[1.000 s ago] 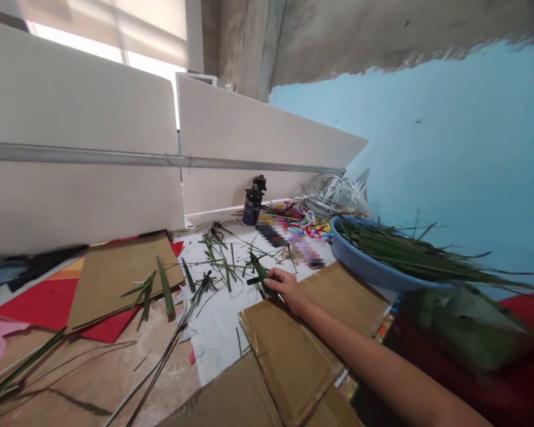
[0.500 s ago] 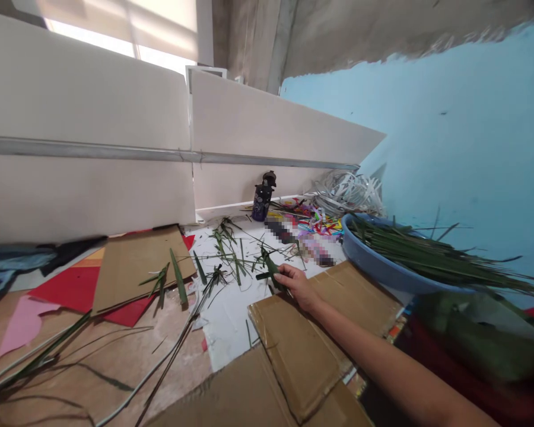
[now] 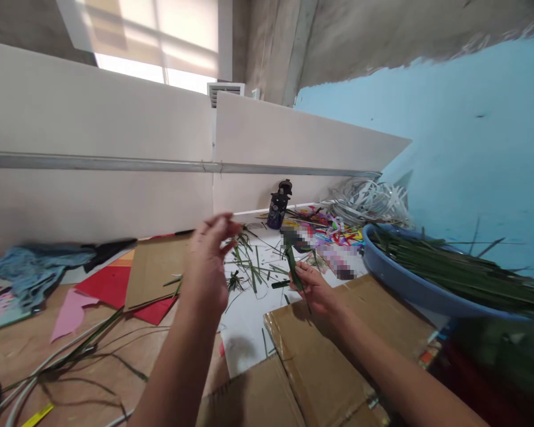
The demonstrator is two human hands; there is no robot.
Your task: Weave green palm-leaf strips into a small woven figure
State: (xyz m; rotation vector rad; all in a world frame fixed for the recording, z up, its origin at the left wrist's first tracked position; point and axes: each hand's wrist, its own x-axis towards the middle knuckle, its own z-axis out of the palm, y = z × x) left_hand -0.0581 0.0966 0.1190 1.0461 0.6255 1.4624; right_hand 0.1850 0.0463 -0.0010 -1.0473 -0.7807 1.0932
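My right hand [image 3: 314, 284] pinches a folded strip of green leaf [image 3: 292, 261], held upright over the cardboard's far edge. A thin tail of the leaf hangs below the fingers. Raised to the left, my left hand [image 3: 208, 255] has its fingers bent but apart, and no object shows in it. Beyond the hands, cut green leaf scraps [image 3: 254, 264] lie scattered on a white sheet [image 3: 244, 323]. Under my right forearm are flat cardboard pieces [image 3: 311, 350].
A blue basin [image 3: 382, 270] full of long green leaves stands at right. A dark bottle [image 3: 277, 207] is by the white partition [image 3: 115, 201]. White strips [image 3: 369, 201] are heaped near the wall. Red paper [image 3: 109, 290], denim cloth [image 3: 44, 267] and a white cable [image 3: 57, 353] lie leftward.
My left hand has come into view from below, reaching over the table's left part. The right hand still grips the leaf strip. The whole view has shifted, with objects now farther right.
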